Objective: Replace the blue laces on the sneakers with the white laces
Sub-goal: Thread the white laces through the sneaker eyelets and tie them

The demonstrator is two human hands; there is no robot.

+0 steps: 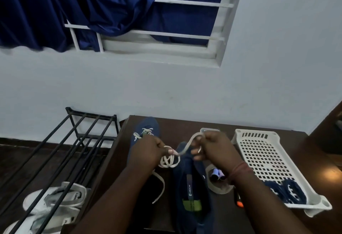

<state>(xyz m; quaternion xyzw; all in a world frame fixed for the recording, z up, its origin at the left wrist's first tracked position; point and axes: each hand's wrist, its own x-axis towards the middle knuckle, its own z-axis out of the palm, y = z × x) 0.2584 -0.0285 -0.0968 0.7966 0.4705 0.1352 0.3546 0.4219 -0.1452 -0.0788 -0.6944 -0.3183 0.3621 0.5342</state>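
Both hands [182, 148] pinching white lace [169, 161] — sneaker [192, 193] insole print unreadable.

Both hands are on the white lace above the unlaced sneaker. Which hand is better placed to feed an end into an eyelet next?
Probably the right hand: it pinches a free stretch of the white lace over the unlaced sneaker. The left hand holds the coiled bundle.

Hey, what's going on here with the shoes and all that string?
A person is relacing blue sneakers on a dark table. Both hands, left hand and right hand, hold a white lace above the near sneaker. The far sneaker already has white lacing. The blue laces lie in the white basket.
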